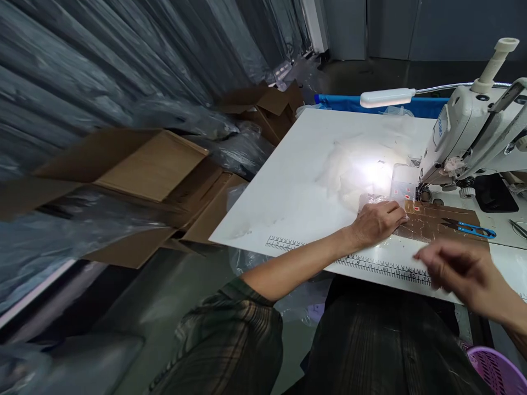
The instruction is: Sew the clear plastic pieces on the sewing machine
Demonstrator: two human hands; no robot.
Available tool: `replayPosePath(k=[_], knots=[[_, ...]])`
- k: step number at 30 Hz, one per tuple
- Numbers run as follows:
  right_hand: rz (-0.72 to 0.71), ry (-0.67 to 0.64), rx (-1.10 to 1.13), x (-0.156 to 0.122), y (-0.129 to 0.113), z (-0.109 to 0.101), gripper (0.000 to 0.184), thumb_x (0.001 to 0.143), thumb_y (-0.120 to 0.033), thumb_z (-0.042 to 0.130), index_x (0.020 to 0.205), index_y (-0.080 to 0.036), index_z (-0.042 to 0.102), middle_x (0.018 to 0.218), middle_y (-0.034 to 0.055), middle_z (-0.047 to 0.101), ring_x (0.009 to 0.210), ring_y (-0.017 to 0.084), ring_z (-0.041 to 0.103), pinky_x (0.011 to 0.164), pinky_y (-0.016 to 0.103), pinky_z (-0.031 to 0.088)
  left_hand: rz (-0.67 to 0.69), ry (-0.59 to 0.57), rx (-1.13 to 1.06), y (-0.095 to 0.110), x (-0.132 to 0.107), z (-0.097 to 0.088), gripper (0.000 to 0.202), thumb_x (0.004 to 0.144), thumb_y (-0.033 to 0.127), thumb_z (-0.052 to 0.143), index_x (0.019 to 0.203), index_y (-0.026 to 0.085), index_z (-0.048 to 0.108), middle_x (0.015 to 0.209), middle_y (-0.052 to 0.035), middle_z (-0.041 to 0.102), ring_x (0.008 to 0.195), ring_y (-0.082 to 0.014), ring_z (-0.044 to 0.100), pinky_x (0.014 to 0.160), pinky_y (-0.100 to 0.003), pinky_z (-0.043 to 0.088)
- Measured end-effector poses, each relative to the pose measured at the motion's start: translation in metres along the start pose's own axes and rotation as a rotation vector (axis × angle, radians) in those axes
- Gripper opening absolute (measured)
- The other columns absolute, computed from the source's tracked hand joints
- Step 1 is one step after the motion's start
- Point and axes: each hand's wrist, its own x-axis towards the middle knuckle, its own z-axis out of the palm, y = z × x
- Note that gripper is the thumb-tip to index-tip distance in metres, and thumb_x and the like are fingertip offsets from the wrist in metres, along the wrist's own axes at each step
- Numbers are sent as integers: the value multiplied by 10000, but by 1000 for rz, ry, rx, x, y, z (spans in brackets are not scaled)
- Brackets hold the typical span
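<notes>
My left hand (377, 224) lies on the table beside the sewing machine's needle area. Its fingers are bent and pressed together on a clear plastic sheet (370, 199), partly hidden beneath them. Small red prints show on the clear plastic by the presser foot (419, 192). Closer to me, my right hand (463, 272) hovers over the front edge of the table, slightly blurred, its fingers curled inward in a pinch. Whatever it may hold cannot be made out. Blue thread snips (473, 228) rest on a brown taped patch (438, 219) between the hands and the machine.
The white sewing machine (461, 137) stands at the right under a lit lamp (387, 98). A printed ruler (370, 265) runs along the front of the white table (288, 181). Open cardboard boxes (152, 164) fill the left side. A purple basket (496, 370) sits low at right.
</notes>
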Motion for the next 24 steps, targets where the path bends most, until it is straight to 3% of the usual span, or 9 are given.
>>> replayPosePath(k=[2,4,8,10,12,16,20,22,24], knots=[[-60,-314,-175,-17,-4,-4,319,917,-558,626,867,-288,788,935,61,768,783,210,733,654,302,605,20,3,-32,0,-1,0,343,1063,318,420,920,169,693,850,-62,728,744,-154,667,570,-268,444],[-120,-386,-345,-23,-1,-13,292,931,-523,620,864,-307,805,1185,66,739,916,239,746,726,326,624,57,0,-30,0,-1,-1,339,1061,313,422,927,181,704,852,-57,738,744,-147,674,574,-264,460],[-185,-86,-552,0,21,-40,406,988,-488,500,787,-250,759,1005,98,765,799,245,739,660,358,606,182,-19,12,1,-3,-4,325,1048,264,426,914,191,712,817,-40,747,704,-128,674,569,-251,483],[-214,71,-679,19,33,-49,366,970,-457,514,750,-236,705,920,97,762,722,246,716,598,364,578,274,-31,-9,3,-2,-8,319,1042,223,421,924,205,717,840,-31,758,710,-123,684,572,-246,503],[-266,174,-758,37,45,-51,274,959,-382,510,854,-230,712,923,102,757,744,262,715,641,404,592,362,-50,-44,6,-1,-13,330,1035,182,414,939,219,727,860,-25,765,721,-120,694,600,-248,548],[-480,140,-795,58,68,-40,332,952,-202,447,1161,-216,704,1188,124,723,1036,276,699,875,466,601,450,-54,-128,16,-3,-22,304,1008,163,460,909,224,740,829,-28,758,701,-118,700,661,-266,622],[-595,99,-808,64,84,-30,379,924,-110,448,1172,-209,717,1147,124,733,1070,283,671,899,505,593,514,11,-258,22,-8,-19,167,980,289,596,914,210,726,895,-38,764,765,-127,718,694,-262,632],[-592,121,-804,63,87,-29,395,918,-92,450,1178,-217,719,1141,123,732,1064,287,667,891,521,594,431,-3,-285,14,-8,-16,234,983,391,595,947,191,712,950,-55,757,825,-137,716,707,-269,628],[-586,136,-803,62,86,-28,396,915,-85,461,1183,-218,721,1141,126,730,1057,293,665,886,532,594,244,-61,-243,-4,-6,-18,309,1018,409,521,970,157,693,1021,-92,736,856,-145,698,685,-268,612]])
